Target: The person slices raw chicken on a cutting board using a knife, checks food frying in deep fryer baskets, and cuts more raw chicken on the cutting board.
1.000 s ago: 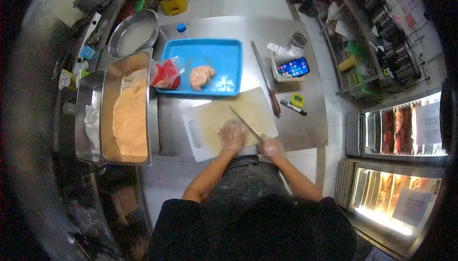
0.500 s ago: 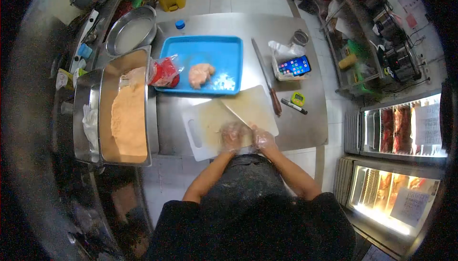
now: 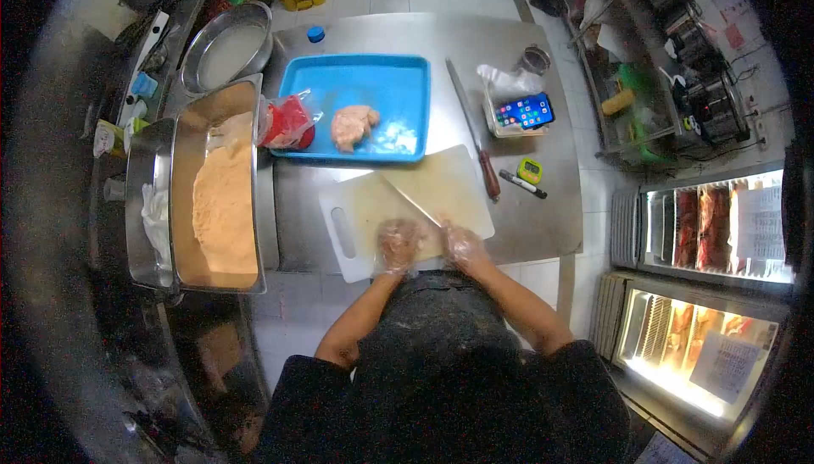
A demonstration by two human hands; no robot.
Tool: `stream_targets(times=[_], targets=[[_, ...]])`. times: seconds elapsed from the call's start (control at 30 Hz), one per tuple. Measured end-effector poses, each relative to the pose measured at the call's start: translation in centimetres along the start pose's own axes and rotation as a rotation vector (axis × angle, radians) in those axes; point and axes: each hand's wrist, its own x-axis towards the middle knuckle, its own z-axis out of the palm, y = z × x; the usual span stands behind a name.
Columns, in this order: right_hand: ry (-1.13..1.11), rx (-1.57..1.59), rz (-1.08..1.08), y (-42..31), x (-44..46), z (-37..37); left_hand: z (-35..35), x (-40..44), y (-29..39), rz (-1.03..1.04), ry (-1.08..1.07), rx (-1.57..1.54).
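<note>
Meat, raw and pinkish, lying in the blue tray, just right of the red plastic bag and apart from both hands. Next, over the lower part of the white cutting board, the left hand in a clear plastic glove, fingers bunched low; no telling from this view whether pinching or only pressing. Something pinkish at the glove, perhaps another piece, too blurred to name for sure. For good knife work here, by best judgement: fingertips tucked back, thumb behind them, light steady pressure, blade clear of the loose plastic. Then the knife, slanting away and leftward across the board, tip towards the tray. To its right, the gloved right hand, closed round the handle; best with a firm hold, a level wrist and smooth, slow strokes, glove film being slippery when wet. Relative to this grip, the meat in the tray ahead and to the left, past the blade tip, with the tray's rim between. Farther right, the long knife flat on the steel table, then the timer, beyond the board's edge.
</note>
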Motion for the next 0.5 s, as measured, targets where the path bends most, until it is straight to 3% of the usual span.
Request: stream_targets(times=[0.07,0.17,0.27,0.37,0.43,0.5], targets=[[-0.013,0.059,-0.005,0.5,0.4,0.9,0.7,0.2,-0.1,-0.032,0.007,0.099],[-0.087,-0.066,0.157,-0.1,-2.5,-2.8,1.1,0.1,-0.1,-0.159,-0.027,-0.051],[-0.174,0.024,0.049,2.5,-7.5,-5.1,2.6,-1.3,-1.2,-0.239,-0.057,-0.025],[-0.317,-0.234,0.070,2.5,-7.7,-6.2,0.5,0.2,-0.3,-0.217,-0.193,-0.056],[-0.181,-0.091,0.057,-1.1,-5.0,-7.0,-3.9,3.0,3.7,-0.214,-0.207,-0.147],[-0.074,0.186,0.073,-2.5,-2.0,-4.0,-3.7,2.8,3.2,-0.211,-0.204,-0.176]])
